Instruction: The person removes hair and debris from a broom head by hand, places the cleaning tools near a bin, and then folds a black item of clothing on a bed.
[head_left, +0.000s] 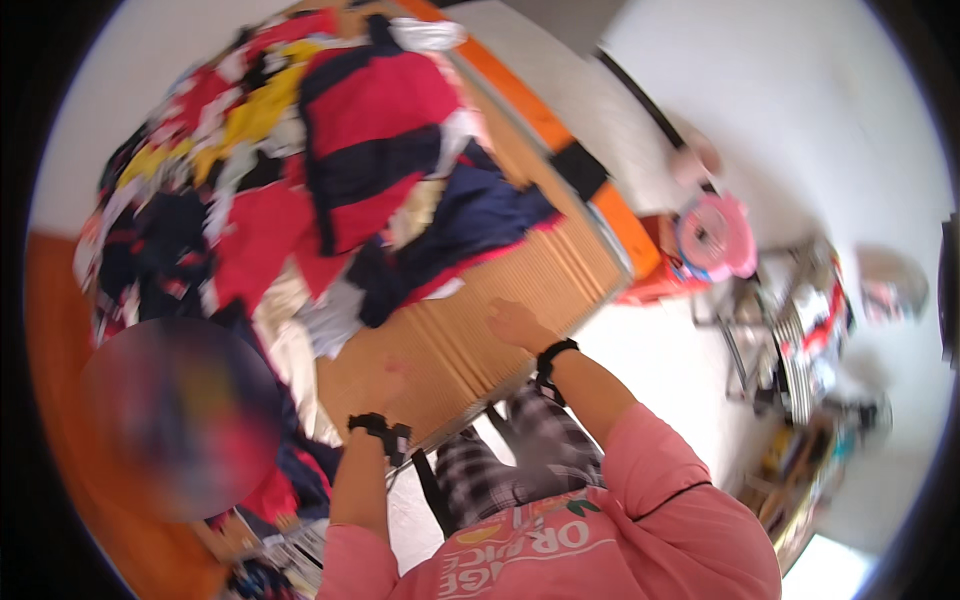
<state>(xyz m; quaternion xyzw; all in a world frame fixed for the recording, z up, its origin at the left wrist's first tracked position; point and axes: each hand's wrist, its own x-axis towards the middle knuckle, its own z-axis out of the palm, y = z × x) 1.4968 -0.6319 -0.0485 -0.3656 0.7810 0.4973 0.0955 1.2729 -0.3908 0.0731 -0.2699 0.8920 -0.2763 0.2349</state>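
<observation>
My left hand point(388, 388), smeared by motion, is over the near part of a ribbed tan cardboard surface point(430, 345); no object shows in it. Farther right, my right hand point(515, 323) is over the same cardboard, fingers stretched out and holding nothing. Just beyond it lies a navy garment with red edging point(470, 225), the closest cloth to that hand. Past that is a garment with broad red and navy bands point(375, 125). Pale grey cloth point(330, 320) lies to the left of the cardboard's bare part. Both wrists carry black straps.
A large heap of mixed clothes, including a yellow piece point(265, 105) and a red one point(260, 235), covers the table's far and left side. A pink fan point(715, 237) stands beyond the right edge. Metal racks point(785, 330) hold things farther right. A blurred round patch covers the lower left.
</observation>
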